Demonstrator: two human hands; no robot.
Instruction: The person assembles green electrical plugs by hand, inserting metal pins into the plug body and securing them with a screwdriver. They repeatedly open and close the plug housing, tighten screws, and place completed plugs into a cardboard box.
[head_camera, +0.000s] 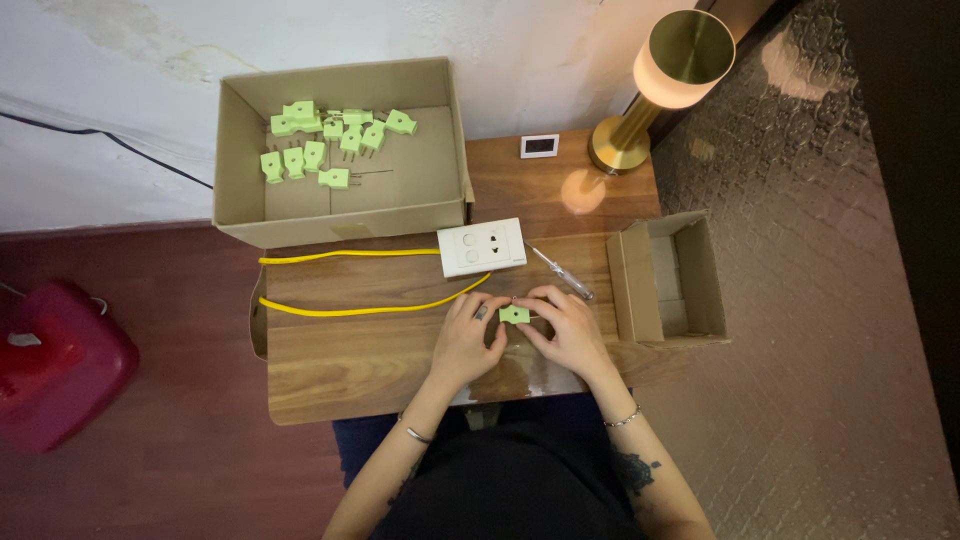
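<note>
Both hands pinch 1 green plug (515, 314) at the counter's (340, 370) middle: left hand (468, 345) closed on its 9 o'clock side, right hand (568, 335) on its 3 o'clock side. The small plug could slip from the fingertips, or catch the yellow wire (370, 306) lying close at 9 o'clock. Fingers hide the plug's edges; its pins cannot be made out.

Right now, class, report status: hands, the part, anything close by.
Left hand and right hand both pinch green plug. Screwdriver and white socket lie just beyond.
</note>
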